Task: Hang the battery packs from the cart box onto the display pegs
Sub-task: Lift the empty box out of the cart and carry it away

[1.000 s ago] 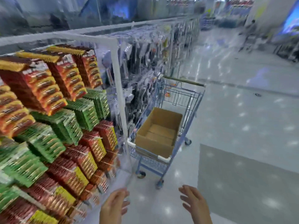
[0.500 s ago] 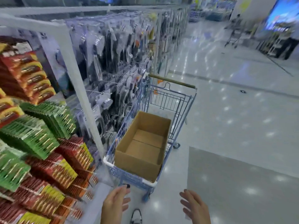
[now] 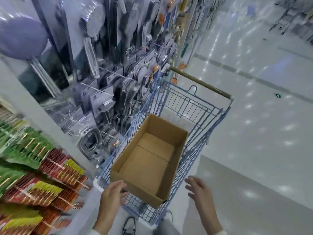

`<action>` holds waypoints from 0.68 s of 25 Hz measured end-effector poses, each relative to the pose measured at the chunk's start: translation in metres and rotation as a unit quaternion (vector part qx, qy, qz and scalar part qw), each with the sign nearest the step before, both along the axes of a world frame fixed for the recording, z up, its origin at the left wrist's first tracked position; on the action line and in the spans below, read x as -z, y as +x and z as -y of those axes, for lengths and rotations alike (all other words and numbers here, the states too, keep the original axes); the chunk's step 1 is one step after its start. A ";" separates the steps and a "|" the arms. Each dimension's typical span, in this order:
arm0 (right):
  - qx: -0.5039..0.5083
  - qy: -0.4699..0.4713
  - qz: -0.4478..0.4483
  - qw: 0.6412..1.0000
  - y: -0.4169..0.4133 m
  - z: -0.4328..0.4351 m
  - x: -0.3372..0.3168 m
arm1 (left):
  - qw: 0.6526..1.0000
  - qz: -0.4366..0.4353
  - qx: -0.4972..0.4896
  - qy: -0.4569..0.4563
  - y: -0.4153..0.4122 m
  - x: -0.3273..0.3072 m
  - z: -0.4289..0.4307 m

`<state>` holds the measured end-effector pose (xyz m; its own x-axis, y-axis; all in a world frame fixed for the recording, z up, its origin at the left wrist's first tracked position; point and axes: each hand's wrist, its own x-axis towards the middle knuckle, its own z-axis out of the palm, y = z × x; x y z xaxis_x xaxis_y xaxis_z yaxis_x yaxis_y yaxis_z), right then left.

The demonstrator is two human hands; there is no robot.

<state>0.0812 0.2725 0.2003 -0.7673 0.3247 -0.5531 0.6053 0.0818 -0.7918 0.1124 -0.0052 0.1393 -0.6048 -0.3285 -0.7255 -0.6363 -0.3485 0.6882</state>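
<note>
**A:** On your far left the battery packs (image 3: 50,175), red and green cards, hang in crowded rows. The display pegs are buried under them, which suggests that section is well stocked.

**B:** Next along, past the white post (image 3: 55,133), you have the grey blister packs (image 3: 105,102). They're a different product, so leave them alone.

**A:** Your left hand (image 3: 112,192) is at the near corner of the cardboard box (image 3: 140,189). Its fingers (image 3: 121,185) are loosely spread and hold nothing. I can't tell whether they touch the cardboard or just hover over it.

**B:** The box sits at a tilt across the top of the blue cart (image 3: 191,106), parked just beside the display so your reach to the pegs is short. I see only bare cardboard inside it, with no packs.

**A:** Your right hand (image 3: 198,189) hangs in the air just right of the cart, fingers straight and spread, holding nothing.

**B:** With a hand on either side of the box, you look set to take hold of it. I'd say the hanging is probably done. To your right there's only pale floor (image 3: 254,133).
</note>
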 end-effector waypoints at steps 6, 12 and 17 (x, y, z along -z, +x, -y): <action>-0.181 0.073 -0.005 0.981 -0.151 -0.013 0.031 | 0.990 0.067 -0.124 0.005 -0.052 0.034 -0.020; -0.360 0.154 0.013 0.920 -0.320 -0.024 0.096 | 0.965 0.155 -0.207 -0.037 -0.086 0.067 -0.082; -0.433 0.262 0.030 0.862 -0.411 -0.020 0.148 | 0.931 0.249 -0.260 -0.063 -0.115 0.087 -0.115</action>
